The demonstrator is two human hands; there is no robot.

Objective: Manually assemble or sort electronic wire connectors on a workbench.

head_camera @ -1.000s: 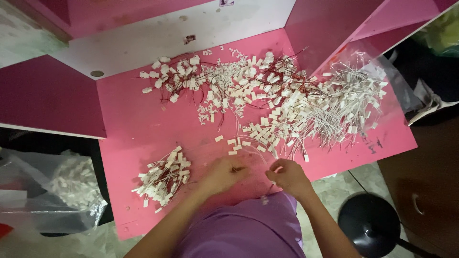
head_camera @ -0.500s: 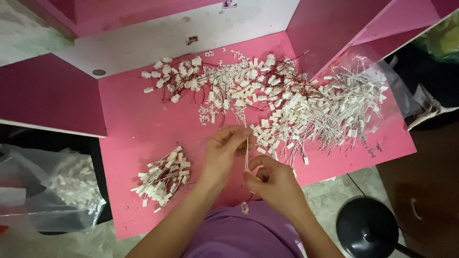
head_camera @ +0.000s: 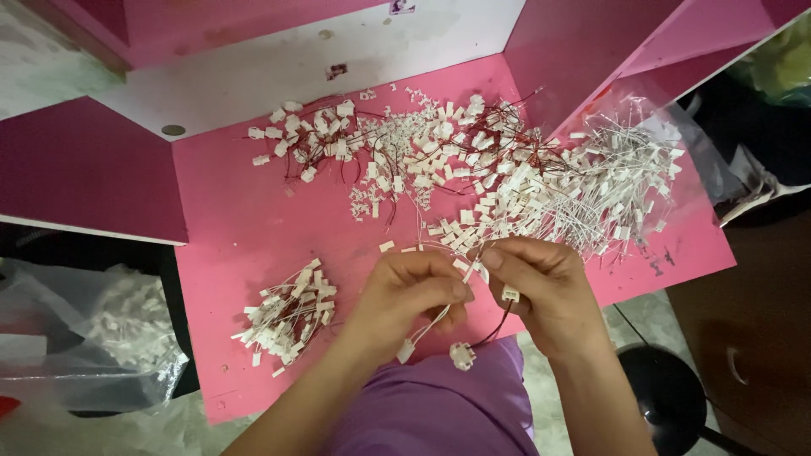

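both hands work at the counter's (head_camera: pixel 228 219) near edge: the left hand (head_camera: pixel 405 295) and right hand (head_camera: pixel 541 287) have fingers closed on a thin wire lead (head_camera: pixel 435 321) with white plugs, seemingly pairing leads; next needs a steady pinch.

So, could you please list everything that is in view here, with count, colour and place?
pink table: one, centre
loose wired connectors: too many to count, white with red or white leads, far half of the table
small connector bundle: one, white, near left of the table
clear bag: one, left, off the table
black stool: one, lower right
wire leads with connectors: a few, white, between both hands
left hand: pinching the leads
right hand: pinching the leads
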